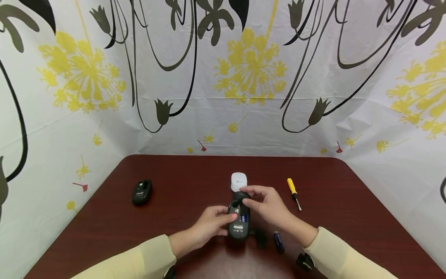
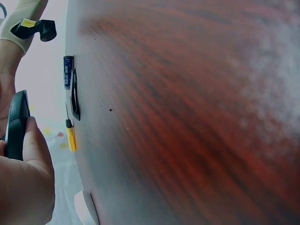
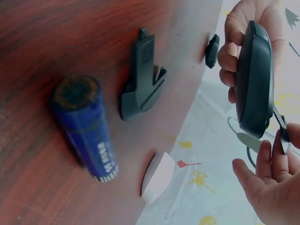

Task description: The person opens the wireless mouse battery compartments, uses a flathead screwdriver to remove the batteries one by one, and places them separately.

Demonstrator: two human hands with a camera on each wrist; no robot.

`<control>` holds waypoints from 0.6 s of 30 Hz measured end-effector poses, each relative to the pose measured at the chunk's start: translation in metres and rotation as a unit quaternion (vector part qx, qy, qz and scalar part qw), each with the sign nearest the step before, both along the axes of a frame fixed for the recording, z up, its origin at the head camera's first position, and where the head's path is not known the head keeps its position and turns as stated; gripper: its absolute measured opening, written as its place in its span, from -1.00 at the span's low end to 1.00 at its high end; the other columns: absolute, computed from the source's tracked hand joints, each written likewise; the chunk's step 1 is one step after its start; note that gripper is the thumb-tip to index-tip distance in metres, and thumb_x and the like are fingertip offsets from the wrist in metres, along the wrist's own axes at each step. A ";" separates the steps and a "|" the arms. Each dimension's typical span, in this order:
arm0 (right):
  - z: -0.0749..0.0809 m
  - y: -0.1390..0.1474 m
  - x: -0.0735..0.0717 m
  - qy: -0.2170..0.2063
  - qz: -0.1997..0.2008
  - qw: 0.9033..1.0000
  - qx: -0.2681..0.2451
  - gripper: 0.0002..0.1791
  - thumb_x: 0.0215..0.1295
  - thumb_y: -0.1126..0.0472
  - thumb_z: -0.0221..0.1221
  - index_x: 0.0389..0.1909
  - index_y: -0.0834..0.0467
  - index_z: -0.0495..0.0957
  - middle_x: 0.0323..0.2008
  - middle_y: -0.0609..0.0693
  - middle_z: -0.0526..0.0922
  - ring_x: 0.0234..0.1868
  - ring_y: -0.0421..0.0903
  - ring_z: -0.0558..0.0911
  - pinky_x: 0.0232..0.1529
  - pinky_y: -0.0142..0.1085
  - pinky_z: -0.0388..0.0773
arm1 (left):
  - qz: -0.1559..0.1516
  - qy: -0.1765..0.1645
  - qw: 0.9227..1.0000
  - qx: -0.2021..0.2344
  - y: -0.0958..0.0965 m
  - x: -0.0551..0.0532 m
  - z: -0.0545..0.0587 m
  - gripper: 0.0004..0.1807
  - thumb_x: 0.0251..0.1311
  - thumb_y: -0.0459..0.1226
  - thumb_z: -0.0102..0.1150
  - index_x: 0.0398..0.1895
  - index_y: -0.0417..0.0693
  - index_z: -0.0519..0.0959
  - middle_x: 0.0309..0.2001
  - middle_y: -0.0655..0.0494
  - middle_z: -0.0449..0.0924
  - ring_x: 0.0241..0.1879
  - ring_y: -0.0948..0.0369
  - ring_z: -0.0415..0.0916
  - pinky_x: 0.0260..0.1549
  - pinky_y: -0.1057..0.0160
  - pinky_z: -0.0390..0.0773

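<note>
A black computer mouse (image 1: 239, 224) is held underside up above the table, its battery bay uncovered with a blue battery (image 1: 244, 218) inside. My left hand (image 1: 214, 224) grips its left side, thumb across the underside. At the far end of the mouse, my right hand (image 1: 266, 203) pinches a small dark piece (image 1: 240, 196); the right wrist view shows a thin shiny part of it beside the mouse, but I cannot tell what it is. Below on the table lie a black battery cover (image 3: 143, 70) and a loose blue battery (image 3: 89, 129).
A white mouse (image 1: 239, 179) stands just beyond the hands. Another black mouse (image 1: 142, 192) lies underside up at the left. To the right is a yellow-handled screwdriver (image 1: 293, 192). Patterned white cloth (image 1: 209, 77) hangs round the table's (image 1: 181, 182) far and side edges.
</note>
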State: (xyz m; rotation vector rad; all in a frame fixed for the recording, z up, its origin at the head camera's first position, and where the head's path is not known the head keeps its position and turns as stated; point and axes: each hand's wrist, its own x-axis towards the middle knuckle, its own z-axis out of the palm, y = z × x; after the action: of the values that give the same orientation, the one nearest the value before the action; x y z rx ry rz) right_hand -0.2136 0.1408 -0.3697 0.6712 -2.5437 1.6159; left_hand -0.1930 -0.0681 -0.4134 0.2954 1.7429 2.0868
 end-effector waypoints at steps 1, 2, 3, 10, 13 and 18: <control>0.001 0.000 0.000 -0.008 0.001 1.000 -0.009 -0.69 0.24 0.26 0.30 0.02 0.14 0.64 -0.33 -0.05 0.66 -0.15 -0.05 0.62 -0.13 -0.22 0.59 | 0.000 0.000 1.000 -0.001 0.000 0.000 0.000 -0.58 0.31 -0.31 0.17 0.08 -0.51 0.45 -0.09 -0.16 0.62 -0.12 0.07 0.62 -0.18 0.01 0.65; 0.002 0.001 0.000 -0.016 0.003 1.000 -0.018 -0.69 0.25 0.26 0.30 0.02 0.15 0.64 -0.33 -0.03 0.66 -0.16 -0.04 0.62 -0.16 -0.25 0.59 | 0.001 0.000 1.000 -0.003 -0.001 0.000 0.000 -0.58 0.31 -0.30 0.17 0.08 -0.51 0.45 -0.09 -0.16 0.62 -0.12 0.07 0.62 -0.19 0.02 0.65; 0.003 0.001 0.000 -0.023 0.001 0.999 -0.024 -0.69 0.25 0.25 0.30 0.02 0.16 0.63 -0.32 -0.01 0.66 -0.17 -0.03 0.61 -0.18 -0.28 0.58 | 0.001 0.000 1.000 -0.006 -0.001 0.000 0.000 -0.58 0.31 -0.30 0.17 0.08 -0.51 0.45 -0.10 -0.16 0.62 -0.12 0.07 0.62 -0.19 0.02 0.65; 0.012 0.010 -0.004 -0.068 -0.024 0.995 -0.066 -0.67 0.28 0.25 0.28 0.06 0.17 0.61 -0.30 0.11 0.60 -0.23 0.02 0.55 -0.25 -0.25 0.55 | 0.008 -0.009 1.000 -0.019 -0.002 0.001 0.002 -0.56 0.30 -0.28 0.20 0.09 -0.49 0.45 -0.10 -0.15 0.62 -0.13 0.07 0.61 -0.19 0.04 0.65; 0.015 0.015 -0.006 -0.091 -0.036 0.992 -0.081 -0.65 0.28 0.26 0.27 0.09 0.20 0.59 -0.28 0.14 0.62 -0.20 -0.02 0.60 -0.18 -0.24 0.59 | 0.012 -0.008 1.000 -0.020 -0.003 0.001 0.002 -0.55 0.30 -0.28 0.20 0.09 -0.48 0.45 -0.10 -0.15 0.62 -0.14 0.07 0.62 -0.20 0.05 0.66; 0.016 0.025 -0.010 -0.132 -0.042 0.984 -0.110 -0.59 0.30 0.30 0.24 0.16 0.31 0.51 -0.21 0.21 0.61 -0.17 -0.05 0.67 -0.10 -0.13 0.64 | 0.017 -0.003 0.999 -0.028 -0.004 0.002 0.002 -0.57 0.29 -0.27 0.21 0.08 -0.47 0.47 -0.11 -0.12 0.63 -0.16 0.10 0.62 -0.23 0.07 0.67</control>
State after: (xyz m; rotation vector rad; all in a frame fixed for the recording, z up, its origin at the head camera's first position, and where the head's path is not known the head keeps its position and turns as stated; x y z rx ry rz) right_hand -0.2233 0.1653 -0.3537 0.3444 -2.4624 2.0359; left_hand -0.1910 -0.0723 -0.4117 0.2447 1.8128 2.0556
